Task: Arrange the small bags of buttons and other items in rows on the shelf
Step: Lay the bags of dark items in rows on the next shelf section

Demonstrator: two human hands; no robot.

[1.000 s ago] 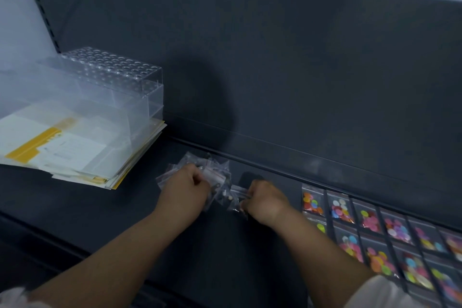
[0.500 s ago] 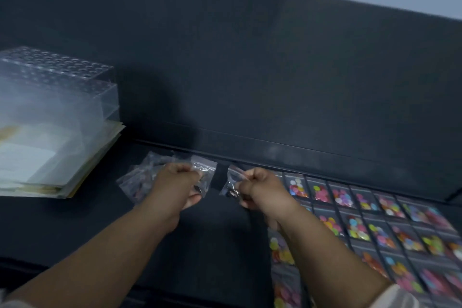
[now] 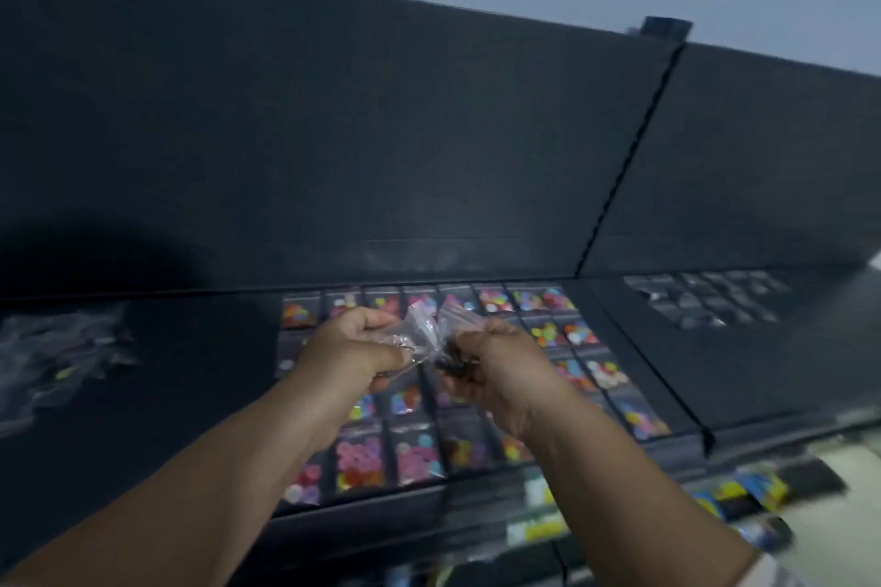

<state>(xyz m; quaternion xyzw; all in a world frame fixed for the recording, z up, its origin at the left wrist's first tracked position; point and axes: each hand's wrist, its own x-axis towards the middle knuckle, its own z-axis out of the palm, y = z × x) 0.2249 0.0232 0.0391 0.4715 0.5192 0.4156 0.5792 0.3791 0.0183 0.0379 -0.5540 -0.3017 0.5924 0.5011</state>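
Both forearms come up from the bottom edge and meet in the middle, held a little above the shelf (image 3: 190, 377). The left hand (image 3: 353, 348) has its fingers curled and its thumb on top, and it grips a small bunch of clear bags (image 3: 414, 335) with pale, shiny pieces inside. The right hand (image 3: 500, 365) is just beside it, also with curled fingers, and it pinches a bag with dark pieces (image 3: 453, 355). The clear upper edge of this bag stands up between the two hands. The bags of the two hands meet in the middle; whether they only touch or overlap I cannot tell.

Under the hands the rows of button bags (image 3: 548, 334) lie flat on the shelf, side by side, full of coloured buttons. The hands and forearms hide the middle of these rows. Far to the left lies a loose pile of bags (image 3: 62, 348), blurred. On the right, past the slotted strip (image 3: 619, 167) in the dark back panel (image 3: 333, 133), a second group of clear bags (image 3: 705, 303) lies in rows. Lower right, yellow and blue packs (image 3: 753, 491) are blurred, and their writing cannot be read.
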